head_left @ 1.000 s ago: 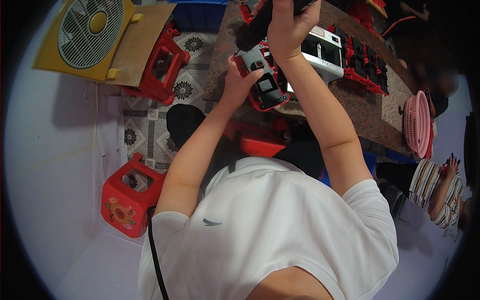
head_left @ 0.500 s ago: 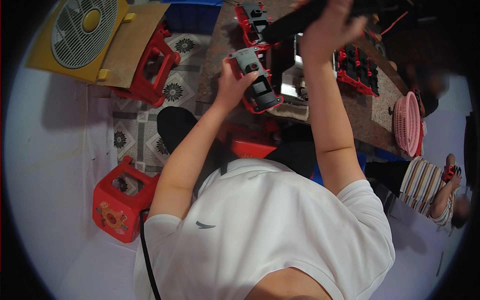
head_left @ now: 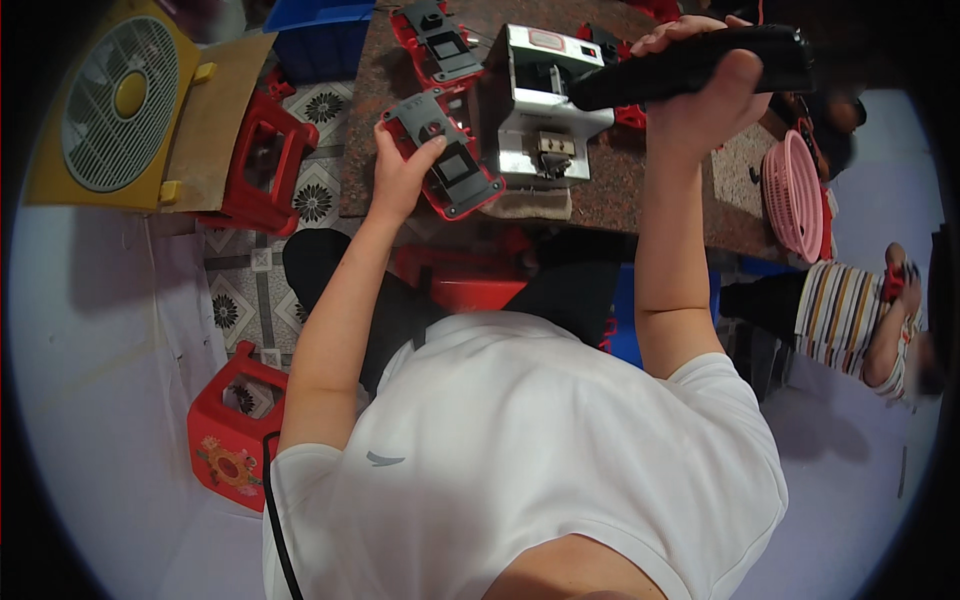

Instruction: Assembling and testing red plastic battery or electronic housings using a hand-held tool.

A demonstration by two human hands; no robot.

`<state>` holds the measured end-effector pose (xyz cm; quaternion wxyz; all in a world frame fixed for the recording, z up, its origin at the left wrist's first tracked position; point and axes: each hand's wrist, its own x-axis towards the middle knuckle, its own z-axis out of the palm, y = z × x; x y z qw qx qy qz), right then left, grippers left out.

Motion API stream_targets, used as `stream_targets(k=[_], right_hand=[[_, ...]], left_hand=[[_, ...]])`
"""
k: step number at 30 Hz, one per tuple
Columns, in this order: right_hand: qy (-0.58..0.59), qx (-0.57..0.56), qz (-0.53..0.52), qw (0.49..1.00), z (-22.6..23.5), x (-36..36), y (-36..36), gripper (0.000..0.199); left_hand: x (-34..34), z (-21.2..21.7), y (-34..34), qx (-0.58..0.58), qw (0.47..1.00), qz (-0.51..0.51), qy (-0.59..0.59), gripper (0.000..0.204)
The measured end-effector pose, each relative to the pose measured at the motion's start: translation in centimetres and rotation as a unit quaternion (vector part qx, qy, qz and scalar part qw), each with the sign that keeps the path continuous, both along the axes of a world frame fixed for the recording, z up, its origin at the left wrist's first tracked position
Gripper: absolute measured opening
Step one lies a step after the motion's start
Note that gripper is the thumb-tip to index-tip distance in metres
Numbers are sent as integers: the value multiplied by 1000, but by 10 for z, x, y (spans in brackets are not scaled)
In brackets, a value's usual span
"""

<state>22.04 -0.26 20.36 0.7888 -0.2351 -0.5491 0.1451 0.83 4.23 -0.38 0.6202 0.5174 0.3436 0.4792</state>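
My left hand [head_left: 400,172] grips the near side of a grey plastic housing with a red rim [head_left: 447,158], thumb on top and fingers at its edge. A second grey and red housing [head_left: 437,42] lies just beyond it on the stone table [head_left: 640,190]. My right hand [head_left: 705,105] is wrapped round a long black electric screwdriver [head_left: 690,65], held level with its narrower end pointing left. That end is over the right side of a white and silver box-shaped machine [head_left: 545,130], probably a screw feeder; whether they touch I cannot tell.
More red and black parts [head_left: 628,115] lie behind the machine. A pink basket [head_left: 795,195] stands at the table's right end. Left are a yellow fan [head_left: 130,95] and red stools [head_left: 240,430]. At far right, a person in a striped shirt [head_left: 850,320] holds a red part.
The view has shifted, bringing the machine into fuller sight. The screwdriver has come down from a raised slant to nearly level, its tip now at the machine. My left hand keeps its housing.
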Motion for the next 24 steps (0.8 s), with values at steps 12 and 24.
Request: stream_targets(k=[12,24], right_hand=[[-101,-73,-79,989,-73,1,-43,50],[-163,-57,-80,982,-84,2,-39,41]], left_hand=[[0,-2,3,-10,1000,-11,20,57],[3,-7,2,5,999,18,50,58]])
